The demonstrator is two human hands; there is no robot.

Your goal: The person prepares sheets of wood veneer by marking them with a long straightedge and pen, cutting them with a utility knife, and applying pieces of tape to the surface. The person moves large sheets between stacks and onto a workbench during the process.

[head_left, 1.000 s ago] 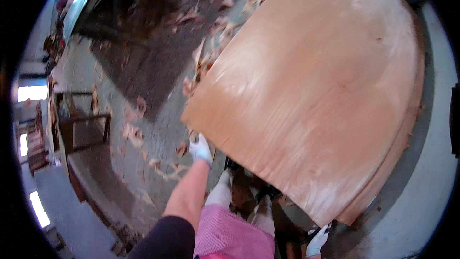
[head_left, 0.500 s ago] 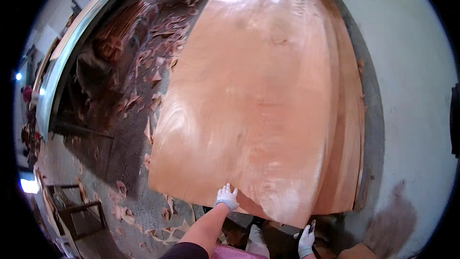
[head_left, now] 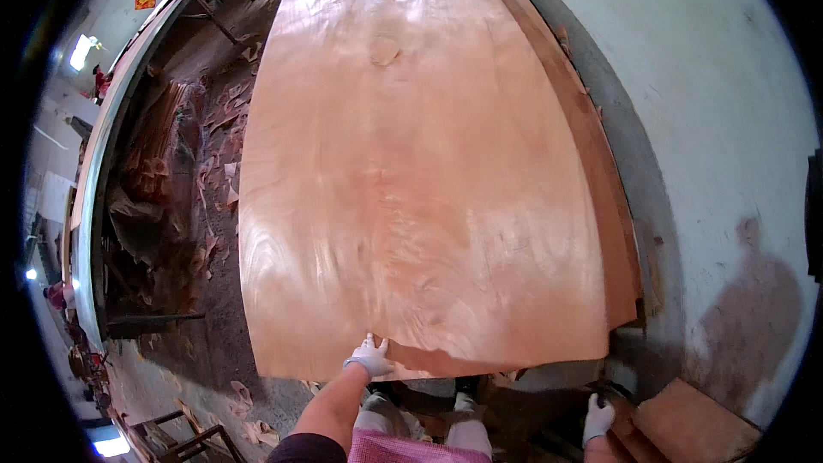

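Resting splayed on the near edge of a broad, thin, tan wood sheet [head_left: 411, 197], the white-gloved left hand [head_left: 369, 357] probably steadies it; the sheet stretches ahead of that hand. Farther right, the white-gloved right hand [head_left: 598, 419] curls around a small dark object [head_left: 601, 399], mostly hidden and unidentifiable.

Darker wood sheets [head_left: 619, 287], showing along the right side of the pile, carry a broad, pale brown top sheet [head_left: 411, 206] that lies across the middle of the frame; whatever bears the pile is hidden beneath it. The grey floor [head_left: 214, 351] shows at left and lower left, strewn with thin, curled wood scraps [head_left: 243, 393], some lying singly, others bunched together.
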